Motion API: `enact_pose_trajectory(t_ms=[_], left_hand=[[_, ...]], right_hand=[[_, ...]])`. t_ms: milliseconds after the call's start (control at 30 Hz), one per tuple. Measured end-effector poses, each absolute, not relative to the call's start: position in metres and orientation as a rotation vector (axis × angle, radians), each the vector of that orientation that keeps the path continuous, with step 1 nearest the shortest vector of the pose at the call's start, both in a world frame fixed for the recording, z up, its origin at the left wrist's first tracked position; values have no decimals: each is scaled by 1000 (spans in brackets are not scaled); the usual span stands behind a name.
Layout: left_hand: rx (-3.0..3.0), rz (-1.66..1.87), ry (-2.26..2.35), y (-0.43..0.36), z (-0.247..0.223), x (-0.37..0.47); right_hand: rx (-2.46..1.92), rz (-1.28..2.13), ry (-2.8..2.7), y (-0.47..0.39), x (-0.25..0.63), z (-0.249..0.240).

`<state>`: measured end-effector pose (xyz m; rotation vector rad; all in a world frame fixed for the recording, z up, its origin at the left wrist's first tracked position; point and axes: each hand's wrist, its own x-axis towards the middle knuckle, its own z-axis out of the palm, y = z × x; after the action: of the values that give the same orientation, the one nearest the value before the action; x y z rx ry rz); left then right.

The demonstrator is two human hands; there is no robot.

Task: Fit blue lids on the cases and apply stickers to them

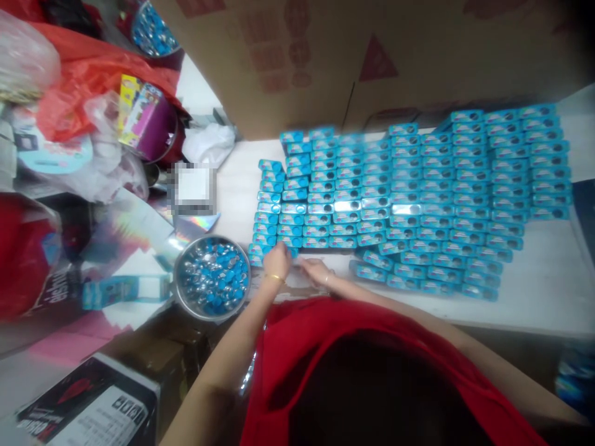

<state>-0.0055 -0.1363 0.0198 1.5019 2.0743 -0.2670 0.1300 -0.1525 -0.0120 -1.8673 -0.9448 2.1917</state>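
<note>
Many small blue boxes [344,210] stand in stacked rows on the white table [548,272]. My left hand [277,261], with a gold bracelet at the wrist, is closed at the near left corner of the rows; a bit of blue shows beside its fingers. Just to the right, my right hand [317,271] has its fingers pressed together near the table's front edge. What either hand grips is too small and blurred to name. A metal bowl [176,286] of blue and silver round pieces [216,275] sits left of my left hand.
A large cardboard box [316,68] stands behind the rows. Plastic bags [69,105], a purple container [160,127] and papers crowd the left. More blue boxes [114,291] lie left of the bowl, and a black printed box [93,402] is at the lower left.
</note>
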Motion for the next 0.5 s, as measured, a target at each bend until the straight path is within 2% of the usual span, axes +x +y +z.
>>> enact_pose_trajectory(t_ms=[100,267,500], left_hand=[[1520,-363,2048,-130,15,-6],[1423,-573,2004,-116,13,-12],[1388,-440,2028,-117,18,-8]], right_hand=[[-1898,2122,-1145,-151,122,-23],[-1900,2142,-1128,-144,113,-31],[-1923,2149,-1289,-148,120,-27]])
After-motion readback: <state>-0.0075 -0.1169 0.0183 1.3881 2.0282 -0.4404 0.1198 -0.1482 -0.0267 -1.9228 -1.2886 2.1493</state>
